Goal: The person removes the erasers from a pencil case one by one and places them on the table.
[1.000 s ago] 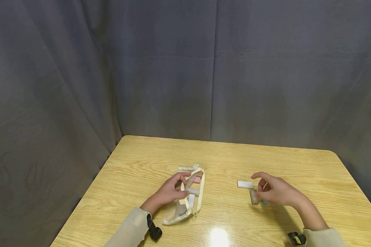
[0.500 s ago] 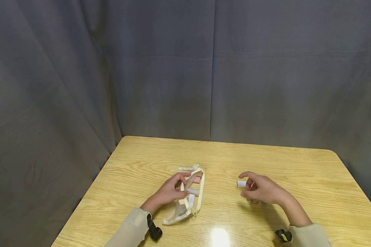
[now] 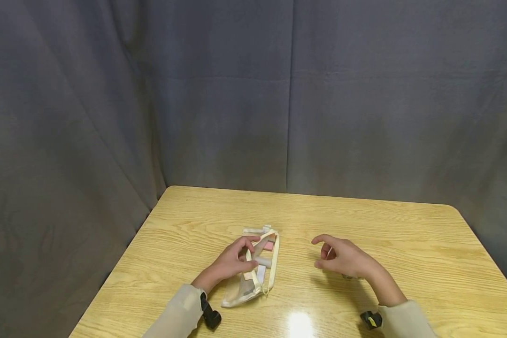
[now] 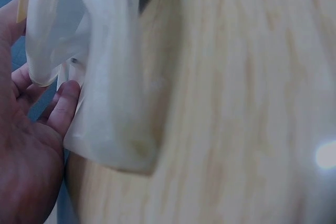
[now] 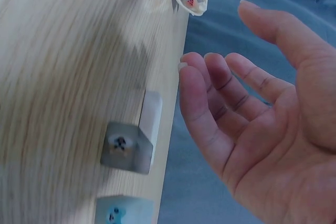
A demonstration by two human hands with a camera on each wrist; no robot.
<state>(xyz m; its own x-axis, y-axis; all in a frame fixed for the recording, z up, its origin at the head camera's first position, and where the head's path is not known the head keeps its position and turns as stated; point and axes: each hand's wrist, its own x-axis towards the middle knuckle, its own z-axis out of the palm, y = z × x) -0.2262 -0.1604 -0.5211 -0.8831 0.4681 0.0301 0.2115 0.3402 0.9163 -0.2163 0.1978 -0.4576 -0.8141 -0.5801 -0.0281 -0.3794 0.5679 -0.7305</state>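
A see-through zip pouch (image 3: pixel 276 258) with a cream rim lies on the table, its mouth held wide. My left hand (image 3: pixel 232 263) pinches the near rim between thumb and fingers; the left wrist view shows the pouch's cloudy side (image 4: pixel 113 103) close up. Inside are small eraser-like pieces, among them a pink one (image 3: pixel 269 246) and a white one (image 3: pixel 261 273). Right of the pouch, my right hand (image 3: pixel 346 257) hovers with thumb and fingers apart, holding nothing. Under it lie a grey block with an animal picture (image 5: pixel 119 145), a white block (image 5: pixel 151 116) and a light-blue block (image 5: pixel 123 211).
The wooden table (image 3: pixel 405 234) has rounded far corners, and a dark grey curtain (image 3: pixel 219 117) hangs behind it and along the left. A bright light reflection (image 3: pixel 300 325) shows near the front. Black straps with cameras (image 3: pixel 211 315) sit on both wrists.
My right hand has moved left from over the loose blocks toward the pouch, covering most of them in the head view. The left hand and pouch have stayed put.
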